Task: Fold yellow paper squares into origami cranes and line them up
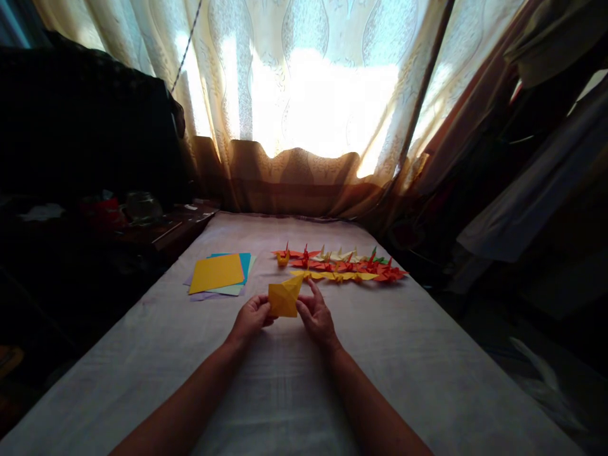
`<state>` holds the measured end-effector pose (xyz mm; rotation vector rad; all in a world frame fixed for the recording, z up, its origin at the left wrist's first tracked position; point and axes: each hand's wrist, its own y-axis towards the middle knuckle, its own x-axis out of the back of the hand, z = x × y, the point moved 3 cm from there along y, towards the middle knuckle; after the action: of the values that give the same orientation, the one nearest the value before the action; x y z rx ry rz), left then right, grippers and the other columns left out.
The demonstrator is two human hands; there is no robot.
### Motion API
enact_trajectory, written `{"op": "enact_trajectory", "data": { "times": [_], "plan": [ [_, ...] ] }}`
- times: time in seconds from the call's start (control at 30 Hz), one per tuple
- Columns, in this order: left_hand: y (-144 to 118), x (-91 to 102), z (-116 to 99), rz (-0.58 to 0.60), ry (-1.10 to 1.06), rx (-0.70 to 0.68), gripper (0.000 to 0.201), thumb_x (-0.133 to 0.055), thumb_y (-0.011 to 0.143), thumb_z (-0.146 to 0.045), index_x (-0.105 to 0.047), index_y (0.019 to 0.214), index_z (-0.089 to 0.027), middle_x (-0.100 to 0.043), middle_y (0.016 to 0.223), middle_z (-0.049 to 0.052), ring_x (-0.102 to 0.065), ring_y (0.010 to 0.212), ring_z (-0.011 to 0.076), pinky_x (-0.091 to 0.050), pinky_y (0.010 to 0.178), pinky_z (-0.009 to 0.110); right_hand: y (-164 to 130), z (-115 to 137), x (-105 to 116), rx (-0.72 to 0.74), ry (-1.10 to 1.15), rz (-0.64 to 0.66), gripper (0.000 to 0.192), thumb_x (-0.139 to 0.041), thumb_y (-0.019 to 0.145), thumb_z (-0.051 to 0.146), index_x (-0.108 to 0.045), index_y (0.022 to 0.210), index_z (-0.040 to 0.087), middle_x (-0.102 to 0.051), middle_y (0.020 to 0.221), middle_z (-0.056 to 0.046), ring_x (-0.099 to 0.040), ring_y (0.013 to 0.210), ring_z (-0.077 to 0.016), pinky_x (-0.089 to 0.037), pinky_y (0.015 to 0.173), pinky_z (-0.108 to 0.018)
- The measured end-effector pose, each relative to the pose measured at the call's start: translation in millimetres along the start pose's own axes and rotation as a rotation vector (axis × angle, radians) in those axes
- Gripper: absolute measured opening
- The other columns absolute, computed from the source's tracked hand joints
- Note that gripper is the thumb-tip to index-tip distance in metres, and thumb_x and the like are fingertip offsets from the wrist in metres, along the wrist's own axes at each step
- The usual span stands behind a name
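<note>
A partly folded yellow paper (284, 297) is held up between both hands above the grey cloth-covered table (380, 367). My left hand (251, 318) pinches its left lower edge. My right hand (315, 315) grips its right side, with one finger raised along the upper edge. Just beyond the hands lies a row of several finished paper cranes (342, 265) in red, orange, yellow, white and green. A stack of flat coloured sheets (219, 273), yellow on top, lies to the far left of the hands.
A patterned curtain (308, 95) with bright light behind it hangs at the table's far end. A dark side surface on the left holds a glass jar (142, 206) and a red object (102, 211). Dark cloth hangs on the right.
</note>
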<state>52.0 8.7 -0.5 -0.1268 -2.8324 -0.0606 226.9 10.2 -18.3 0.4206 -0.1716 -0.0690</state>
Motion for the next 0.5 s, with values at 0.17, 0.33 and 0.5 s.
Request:
{"op": "enact_trajectory", "data": {
  "times": [0.17,0.33,0.5],
  "plan": [
    [-6.2,2.5,3.1,0.073,0.105,0.058,0.04,-0.057,0.085,-0.035,-0.058,0.121,-0.017,-0.072,0.07,0.001,-0.067,0.052,0.0152,-0.048,0.049,0.022,6.9,0.1,6.5,-0.011,-0.189,-0.065,0.066,-0.055,0.081,0.03,-0.041,0.144,0.016,-0.058,0.064,0.007,-0.059,0.056,-0.0128,-0.051,0.059,-0.023],
    [-10.9,37.9,-17.1,0.016,0.353,-0.084,0.045,-0.063,0.08,-0.03,-0.064,0.124,-0.022,-0.071,0.067,-0.002,-0.068,0.067,0.0183,-0.051,0.067,0.026,19.6,9.7,3.3,0.007,-0.468,0.193,0.071,-0.054,0.078,0.016,-0.038,0.148,0.021,-0.06,0.066,0.008,-0.057,0.055,-0.0111,-0.046,0.056,-0.019],
    [-6.2,42.5,-29.0,0.106,0.551,-0.47,0.029,-0.051,0.089,-0.021,-0.074,0.107,-0.025,-0.072,0.117,0.006,-0.064,0.111,0.0216,-0.047,0.1,0.036,38.8,14.6,-19.6,0.048,-0.589,0.396,0.07,-0.058,0.082,0.017,-0.038,0.149,0.024,-0.066,0.075,0.007,-0.061,0.061,-0.0106,-0.046,0.059,-0.018]
  ]
}}
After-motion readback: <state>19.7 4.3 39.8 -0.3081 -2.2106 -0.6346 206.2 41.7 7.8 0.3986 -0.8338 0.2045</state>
